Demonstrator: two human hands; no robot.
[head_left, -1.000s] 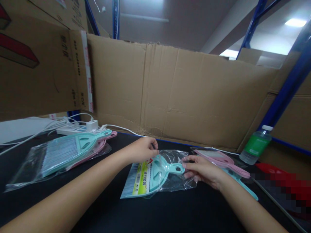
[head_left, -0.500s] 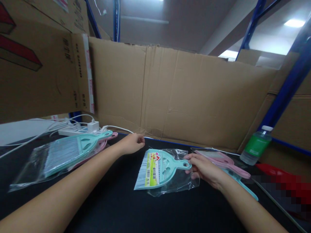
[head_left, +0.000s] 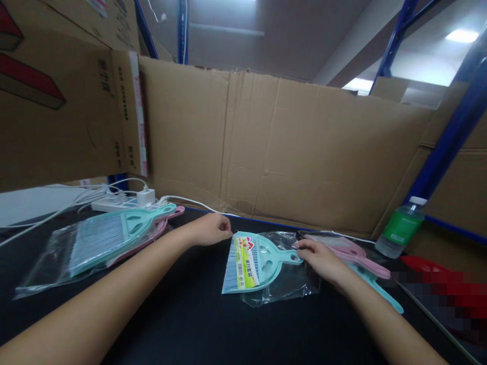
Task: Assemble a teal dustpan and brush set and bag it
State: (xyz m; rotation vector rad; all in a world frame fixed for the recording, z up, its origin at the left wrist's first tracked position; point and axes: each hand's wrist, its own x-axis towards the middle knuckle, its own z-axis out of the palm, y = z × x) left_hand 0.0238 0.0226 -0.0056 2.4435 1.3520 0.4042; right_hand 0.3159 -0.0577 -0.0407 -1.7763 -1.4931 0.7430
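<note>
A turquoise dustpan (head_left: 272,271) with a brush (head_left: 231,271) and a yellow-green label (head_left: 247,262) lies at the middle of the black table. Clear plastic bag film (head_left: 292,284) spreads around its handle; whether the set is inside or on top is unclear. At the dustpan's upper left corner is my left hand (head_left: 212,229), fingers curled together and fingertips by the corner; what they pinch, if anything, is hidden. Beside the handle's end, my right hand (head_left: 319,258) is closed with thumb and fingers on the bag's edge.
To the left, bagged turquoise (head_left: 133,228) and pink dustpan sets lie stacked near a power strip (head_left: 114,204) with white cables. Pink (head_left: 348,248) and turquoise sets lie at right, near a green-labelled bottle (head_left: 403,228). A cardboard wall (head_left: 285,152) stands behind.
The dustpan and bag have shifted slightly right and turned a little. My left hand has moved slightly right and down, up to the dustpan's corner. My right hand stays by the handle end.
</note>
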